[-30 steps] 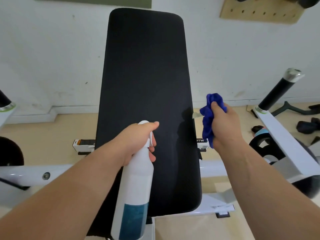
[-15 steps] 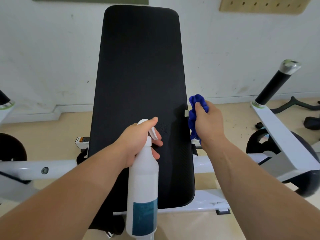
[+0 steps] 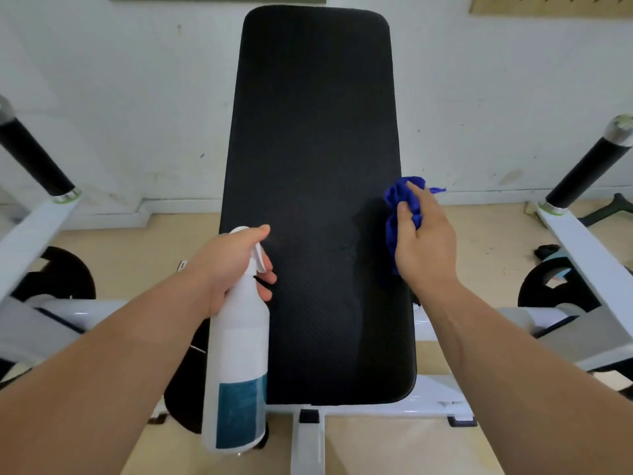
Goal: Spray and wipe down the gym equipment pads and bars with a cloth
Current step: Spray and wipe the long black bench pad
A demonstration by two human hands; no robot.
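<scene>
1. Black pad [image 3: 315, 166] fills the middle of our view. It is long, has rounded corners, and runs from just below us up toward the white wall [image 3: 120, 97]. It is mounted on a white frame [image 3: 308, 437].
2. Our left arm reaches in from the lower left with the forearm angled up toward the pad's near left edge.
3. Our left hand [image 3: 226, 269] has its grip wrapped around the neck of the spray bottle [image 3: 239, 354]. The index finger lies along the top of the spray head and points at the pad. The lower fingers curl round beneath the trigger.
4. The bottle hangs upright in that grip. It is white with a teal label low on its body, and it overlaps the pad's left edge in our view.
5. Our right arm comes in from the lower right with the wrist raised toward the pad's right edge.
6. Our right hand [image 3: 428, 248] pinches the bunched blue cloth [image 3: 397, 197]. The thumb presses into the folds and the fingers are closed behind them.
7. The cloth sits at the pad's right edge, about halfway along its length. We cannot tell whether it presses on the pad.
8. On either side, a left bar [image 3: 32, 159] and a right bar [image 3: 587, 169] slant upward. Each is black-sleeved with a metal cap, and both are well apart from our hands.
9. A dark weight plate [image 3: 58, 279] rests low on the left, above the tan floor [image 3: 137, 241].
</scene>
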